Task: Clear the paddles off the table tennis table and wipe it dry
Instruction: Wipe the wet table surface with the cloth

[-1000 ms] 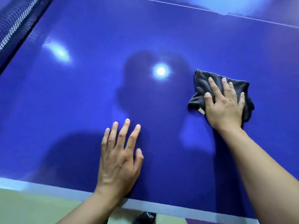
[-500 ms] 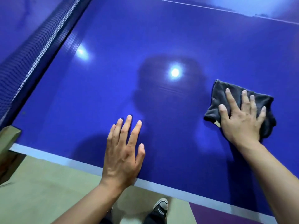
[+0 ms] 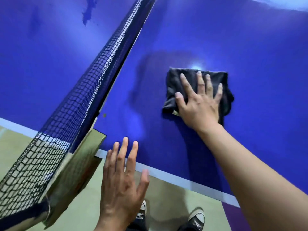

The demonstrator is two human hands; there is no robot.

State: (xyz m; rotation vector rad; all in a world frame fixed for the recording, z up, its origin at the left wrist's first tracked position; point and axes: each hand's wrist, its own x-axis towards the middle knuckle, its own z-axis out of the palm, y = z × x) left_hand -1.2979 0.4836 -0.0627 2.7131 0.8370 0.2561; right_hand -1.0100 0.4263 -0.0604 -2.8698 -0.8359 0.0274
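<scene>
The blue table tennis table [image 3: 225, 39] fills most of the view, glossy, with a white line along its near edge. A folded dark grey cloth [image 3: 176, 87] lies on it to the right of the net. My right hand [image 3: 200, 104] presses flat on the cloth with straight, spread fingers. My left hand [image 3: 121, 179] is spread open over the table's near edge, fingertips above the white line; whether it touches the table I cannot tell. No paddle is in view.
The black net [image 3: 80, 90] runs diagonally from lower left to top centre, held by a wooden post bracket [image 3: 73, 165] at the table's edge. A dark wet patch [image 3: 88, 15] shows beyond the net. Beige floor and my two sneakers [image 3: 196, 219] lie below.
The view has swung left, bringing the net and its bracket in. My right hand has slid the cloth towards the net. My left hand has drawn back to the table's edge.
</scene>
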